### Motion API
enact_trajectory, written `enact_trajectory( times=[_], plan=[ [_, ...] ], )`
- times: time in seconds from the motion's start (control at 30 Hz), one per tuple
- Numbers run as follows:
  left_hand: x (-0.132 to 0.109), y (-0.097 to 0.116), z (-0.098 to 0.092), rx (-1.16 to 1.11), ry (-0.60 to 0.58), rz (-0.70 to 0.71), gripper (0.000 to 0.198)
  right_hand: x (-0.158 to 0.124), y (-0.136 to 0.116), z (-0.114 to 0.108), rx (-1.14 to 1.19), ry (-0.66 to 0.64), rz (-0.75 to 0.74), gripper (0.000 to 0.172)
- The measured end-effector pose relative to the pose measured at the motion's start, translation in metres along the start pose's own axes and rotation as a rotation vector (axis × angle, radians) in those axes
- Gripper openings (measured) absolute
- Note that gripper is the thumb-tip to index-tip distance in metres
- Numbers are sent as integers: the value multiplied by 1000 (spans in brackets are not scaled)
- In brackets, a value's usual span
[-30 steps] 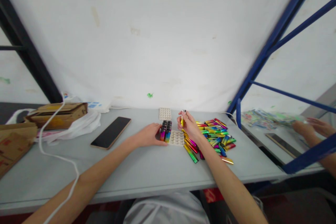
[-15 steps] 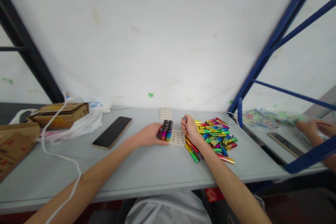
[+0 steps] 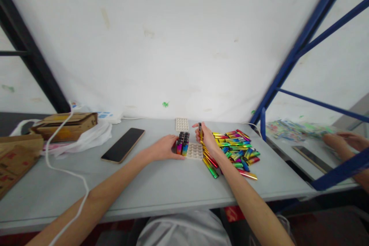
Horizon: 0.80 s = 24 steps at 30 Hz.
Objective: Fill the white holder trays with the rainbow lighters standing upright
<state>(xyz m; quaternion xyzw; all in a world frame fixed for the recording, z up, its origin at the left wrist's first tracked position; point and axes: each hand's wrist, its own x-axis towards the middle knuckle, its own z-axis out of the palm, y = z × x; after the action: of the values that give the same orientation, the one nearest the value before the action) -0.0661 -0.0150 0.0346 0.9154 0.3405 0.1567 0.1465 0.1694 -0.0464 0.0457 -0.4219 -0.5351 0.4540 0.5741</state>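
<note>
My left hand (image 3: 165, 147) is closed around the left end of a group of lighters (image 3: 182, 143) with black tops and shiny pink, orange and blue bodies. They stand upright in rows at the left end of a white tray with round holes (image 3: 195, 151). Over the tray's right side, my right hand (image 3: 206, 137) grips one gold lighter (image 3: 200, 130) upright, black top upward. Beneath and right of that hand lies a loose pile of shiny lighters (image 3: 238, 153) in gold, green, red and blue.
A second white tray (image 3: 182, 124) lies by the wall. To the left are a phone (image 3: 123, 145), cardboard boxes (image 3: 67, 126), a plastic bag (image 3: 89, 138) and a white cable (image 3: 70, 173). Right of the blue frame (image 3: 284, 73), another person's hands (image 3: 343, 141) are above a neighbouring table.
My right hand has turned and its fingers have loosened a little, so the gold lighter now shows upright in them. My left hand has stayed at the tray.
</note>
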Motion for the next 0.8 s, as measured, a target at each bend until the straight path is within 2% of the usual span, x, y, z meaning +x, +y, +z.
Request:
enact_trajectory(
  times=[0.23,0.4,0.5,0.7,0.8],
  plan=[
    [0,-1,0,-14,-1,6,64,1,5,-9,-234,-99,-170,45],
    [0,1,-1,-22,0,-27,64,3,19,-15,-269,-106,-70,36],
    [-1,2,-1,-28,-13,-34,65,4,23,-17,-369,-122,-87,34],
    [-1,2,-2,-31,-18,-22,64,2,13,-24,-589,-206,-195,28],
    [-1,1,-1,-17,-7,-15,64,0,7,-28,-619,-269,-222,25]
  ],
)
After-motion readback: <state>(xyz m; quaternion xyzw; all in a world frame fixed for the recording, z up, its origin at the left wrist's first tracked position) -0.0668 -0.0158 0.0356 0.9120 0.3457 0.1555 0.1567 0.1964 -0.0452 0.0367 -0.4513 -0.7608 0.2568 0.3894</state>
